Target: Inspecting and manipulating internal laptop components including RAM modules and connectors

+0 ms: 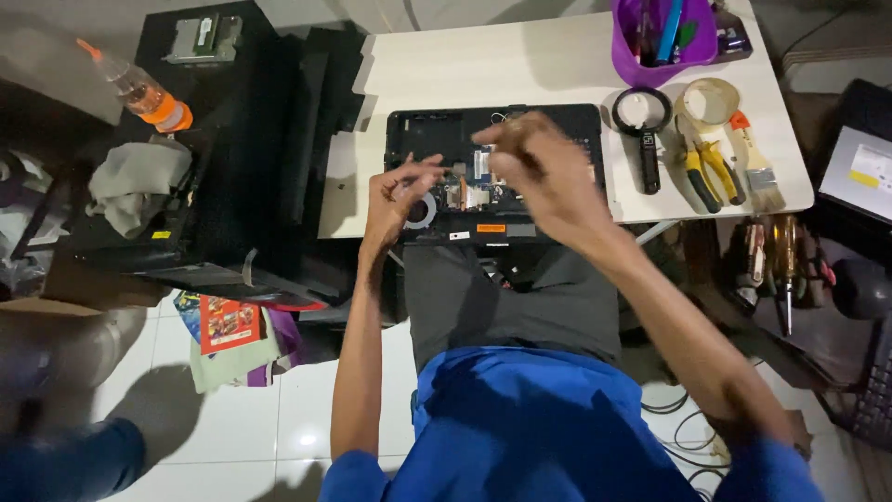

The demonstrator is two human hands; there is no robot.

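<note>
Opened laptop base on white table, internals exposed. Left hand pinched shut over fan area; right hand blurred above board, grip unclear. Mid-disassembly; next needs steady fingertip work.

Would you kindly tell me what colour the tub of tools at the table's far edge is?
Purple tub, clearest in the head view.

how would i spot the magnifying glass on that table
Start at the white table and the opened laptop on it. Just right of the laptop lies the magnifying glass: a black ring with a black handle, unlike the yellow-handled pliers beside it.
</note>
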